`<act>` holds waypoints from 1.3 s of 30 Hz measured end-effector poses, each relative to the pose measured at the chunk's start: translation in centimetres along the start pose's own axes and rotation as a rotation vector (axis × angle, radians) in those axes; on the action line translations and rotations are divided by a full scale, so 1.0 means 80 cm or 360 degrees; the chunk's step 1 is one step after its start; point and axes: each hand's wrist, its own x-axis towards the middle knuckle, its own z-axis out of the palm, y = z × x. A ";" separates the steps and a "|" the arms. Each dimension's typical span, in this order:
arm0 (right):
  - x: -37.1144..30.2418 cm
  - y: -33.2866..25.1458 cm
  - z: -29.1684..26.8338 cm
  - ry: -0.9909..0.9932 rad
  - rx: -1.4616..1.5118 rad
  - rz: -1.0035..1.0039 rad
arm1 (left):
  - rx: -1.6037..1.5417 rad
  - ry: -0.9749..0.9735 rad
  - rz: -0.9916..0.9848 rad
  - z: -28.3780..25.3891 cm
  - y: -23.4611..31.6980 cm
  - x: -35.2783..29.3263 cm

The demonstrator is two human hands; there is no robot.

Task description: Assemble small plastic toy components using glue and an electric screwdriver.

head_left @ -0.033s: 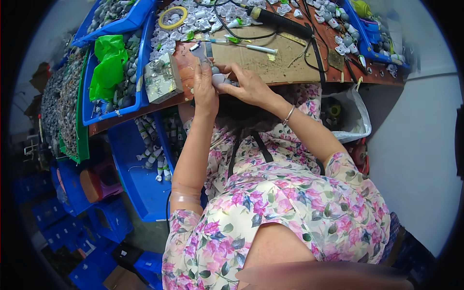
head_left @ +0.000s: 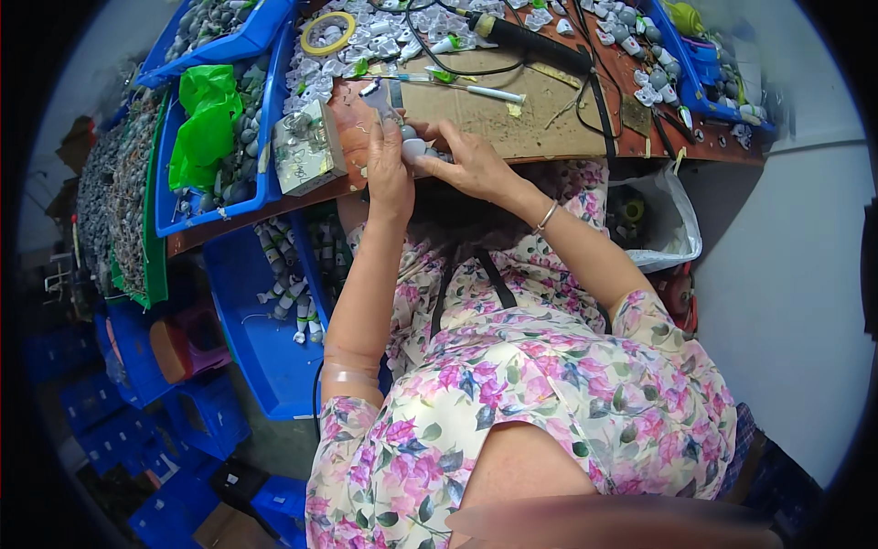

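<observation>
Both hands meet over the table's near edge, around a small part with rounded grey and white plastic pieces [head_left: 413,146]. My left hand [head_left: 390,174] is closed on it from the left, thumb on top. From the right, my right hand [head_left: 477,166] pinches it with bent fingers and thumb. The fingers cover much of the part, so its exact kind cannot be made out. Just past them lies a brown cardboard sheet [head_left: 558,119], bearing a white pen-like stick [head_left: 496,93]. A metal-looking box [head_left: 309,151] stands left of my left hand.
Blue bins of grey and white parts flank the table, one holding a green bag [head_left: 203,123]. Heaped white pieces and a yellow tape roll [head_left: 327,32] lie at the back, near a black-handled corded tool [head_left: 535,44]. Pliers [head_left: 672,128] lie right. A blue tray [head_left: 274,357] sits below left.
The plastic part has turned very slightly between my fingers. Both hands keep nearly the same place and grip.
</observation>
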 end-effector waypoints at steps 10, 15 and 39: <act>0.067 0.036 -0.043 0.0378 -0.0782 -0.0437 | 0.0003 -0.0172 -0.0210 -0.020 0.017 -0.013; 0.129 0.045 -0.043 0.0331 -0.1543 -0.0628 | -0.0055 -0.0290 -0.0214 -0.030 0.013 -0.015; 0.118 0.035 -0.039 -0.0007 -0.1296 -0.0091 | -0.0118 -0.0144 -0.0206 -0.047 0.007 -0.021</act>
